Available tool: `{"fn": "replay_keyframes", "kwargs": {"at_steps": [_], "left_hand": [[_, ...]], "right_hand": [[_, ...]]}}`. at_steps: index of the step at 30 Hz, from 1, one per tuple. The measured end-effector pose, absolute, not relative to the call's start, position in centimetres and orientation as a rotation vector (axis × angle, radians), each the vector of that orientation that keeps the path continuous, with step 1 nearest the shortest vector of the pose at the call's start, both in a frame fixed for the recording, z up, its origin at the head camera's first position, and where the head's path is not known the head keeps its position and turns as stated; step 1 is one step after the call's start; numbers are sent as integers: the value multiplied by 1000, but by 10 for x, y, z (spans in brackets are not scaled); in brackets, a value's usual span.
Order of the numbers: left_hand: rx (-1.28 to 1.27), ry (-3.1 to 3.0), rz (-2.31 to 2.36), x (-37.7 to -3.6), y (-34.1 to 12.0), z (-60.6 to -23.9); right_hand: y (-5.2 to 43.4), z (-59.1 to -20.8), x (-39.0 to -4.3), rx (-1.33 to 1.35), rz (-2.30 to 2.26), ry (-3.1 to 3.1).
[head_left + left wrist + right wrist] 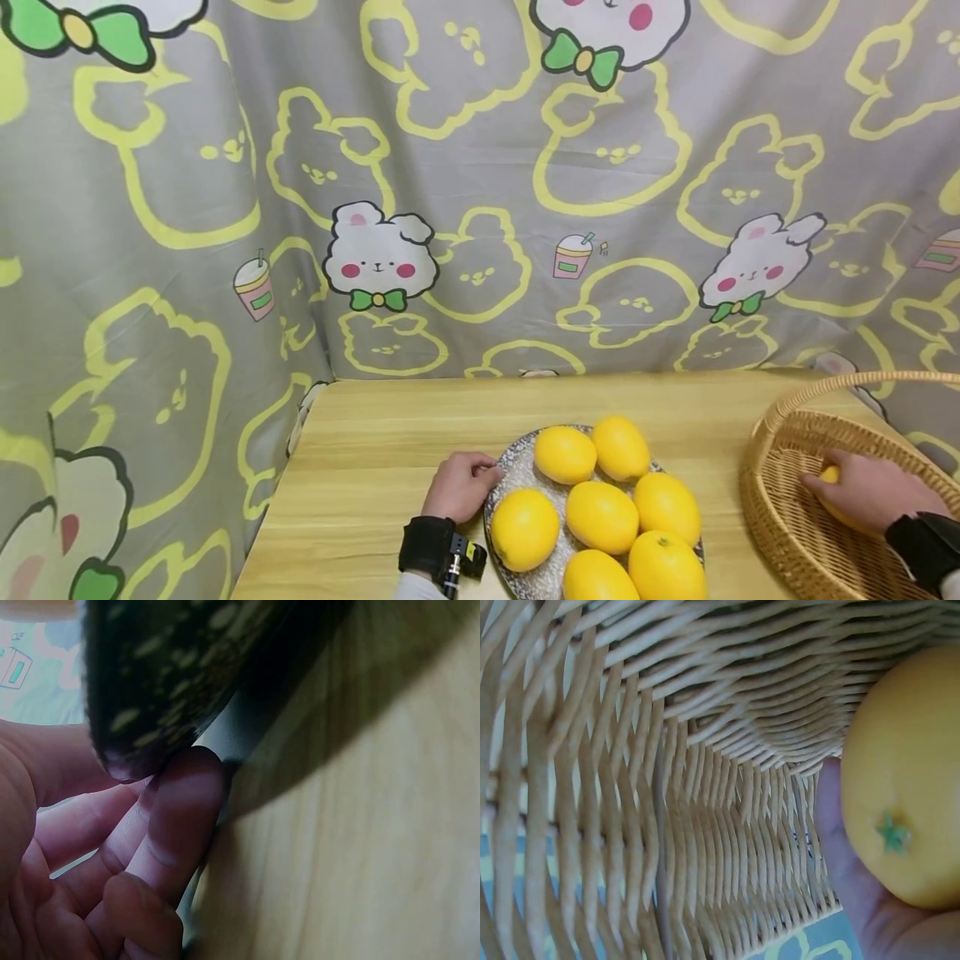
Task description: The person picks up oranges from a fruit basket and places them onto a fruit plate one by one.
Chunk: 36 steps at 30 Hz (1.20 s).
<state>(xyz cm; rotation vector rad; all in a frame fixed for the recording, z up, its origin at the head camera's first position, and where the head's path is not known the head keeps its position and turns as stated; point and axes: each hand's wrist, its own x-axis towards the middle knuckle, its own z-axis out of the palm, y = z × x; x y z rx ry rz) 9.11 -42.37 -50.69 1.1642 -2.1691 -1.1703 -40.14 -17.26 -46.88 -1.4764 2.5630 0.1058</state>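
1. I see my left hand (pixel 459 486) with curled fingers (pixel 184 817) gripping the left rim of the speckled plate (pixel 517 475); bare table (pixel 375 467) lies left of the plate.
2. Seven lemons (pixel 602 517) fill the plate.
3. Right of the plate, my right hand (pixel 862 492) cups a lemon (pixel 907 780) inside the wicker basket (pixel 780 467); only the wrist view shows its green stem.
4. I read no writing.

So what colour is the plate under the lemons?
Dark plate with pale speckles, clearest in the head view.
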Motion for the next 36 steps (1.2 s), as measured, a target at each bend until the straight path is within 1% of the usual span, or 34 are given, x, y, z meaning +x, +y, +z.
{"fn": "replay_keyframes", "kwargs": {"at_steps": [8,13,19,24,29,36], "left_hand": [[1176,-2144,-1179,89,-424,-507],[1176,-2155,-1177,89,-423,-507],[1178,-2164,-1175,90,-424,-508],[1182,-2169,-1171,90,-424,-509],[1180,-2167,-1160,92,-425,-508],[1168,-2174,-1148,92,-423,-507]], "right_hand": [[-175,-466,-403,-1522,144,2558],[-177,-453,-398,-1568,145,2564],[-185,-431,-385,-1705,106,2604],[-192,-418,-372,-1749,97,2582],[-198,-408,-359,-1833,112,2549],[-197,-400,-342,-1870,109,2565]]}}
